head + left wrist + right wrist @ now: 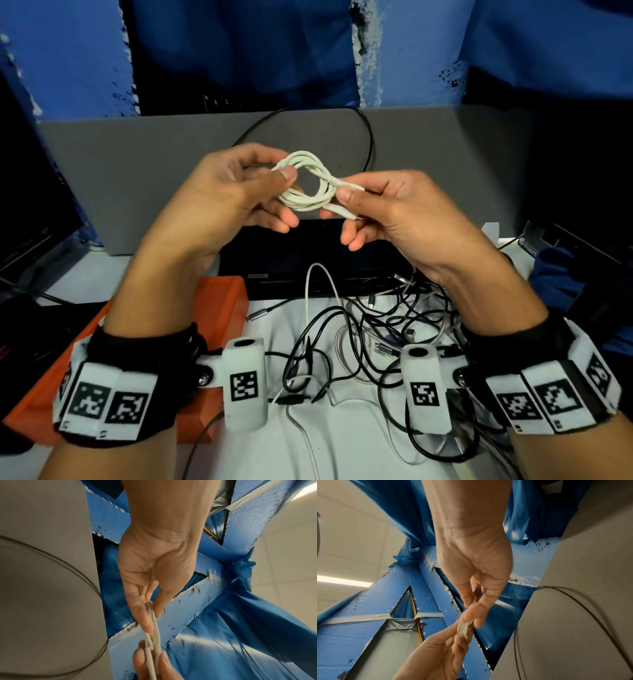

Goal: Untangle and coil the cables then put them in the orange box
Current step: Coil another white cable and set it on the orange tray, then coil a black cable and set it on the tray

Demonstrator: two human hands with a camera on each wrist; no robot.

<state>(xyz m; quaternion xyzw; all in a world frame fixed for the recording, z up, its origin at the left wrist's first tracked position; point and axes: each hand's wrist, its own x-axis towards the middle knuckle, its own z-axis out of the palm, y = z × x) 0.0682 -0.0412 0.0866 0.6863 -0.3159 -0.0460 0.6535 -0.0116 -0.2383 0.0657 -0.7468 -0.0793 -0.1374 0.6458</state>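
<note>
A cream-white cable wound into a small coil hangs between both hands above the table. My left hand pinches the coil's left side with thumb and fingers. My right hand pinches its plug ends on the right. In the left wrist view the coil shows edge-on between finger and thumb. The right wrist view has the same cable held by both hands. The orange box lies low on the left, partly hidden under my left forearm. A tangle of black, white and silver cables lies on the table below my hands.
A black laptop-like device sits behind the tangle, with a grey panel and a black cable loop behind it. Dark equipment stands at the right edge and a dark screen at the left. Blue sheeting hangs at the back.
</note>
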